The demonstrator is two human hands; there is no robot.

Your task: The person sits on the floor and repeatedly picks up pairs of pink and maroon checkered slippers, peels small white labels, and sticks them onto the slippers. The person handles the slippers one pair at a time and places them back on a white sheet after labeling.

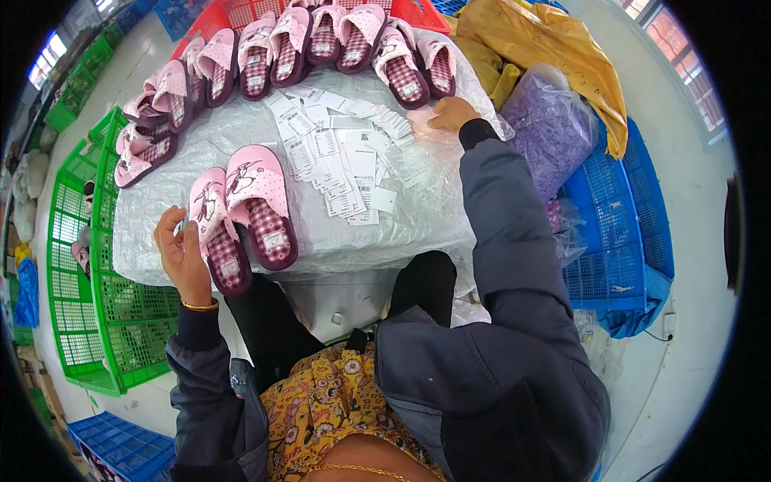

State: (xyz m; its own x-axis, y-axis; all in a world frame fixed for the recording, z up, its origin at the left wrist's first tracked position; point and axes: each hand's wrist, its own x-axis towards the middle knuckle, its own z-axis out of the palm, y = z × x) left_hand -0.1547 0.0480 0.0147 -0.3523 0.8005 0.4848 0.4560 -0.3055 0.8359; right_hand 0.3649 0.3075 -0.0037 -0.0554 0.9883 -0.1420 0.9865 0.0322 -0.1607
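Observation:
A pair of pink slippers with dark maroon soles and checked insoles lies on the plastic-covered table. My left hand is beside the left slipper of the pair, fingers curled together around a small greyish thing I cannot make out. At the far right of the table, my right hand reaches to a clear, pinkish plastic heap, its fingers drawn together; what they grip is hidden. Between the hands lie many white printed labels, spread in overlapping rows.
More pink slippers line the table's far and left edges. A red crate stands behind, green crates at left. To the right are a blue crate, a clear bag of purple pieces and yellow sacking.

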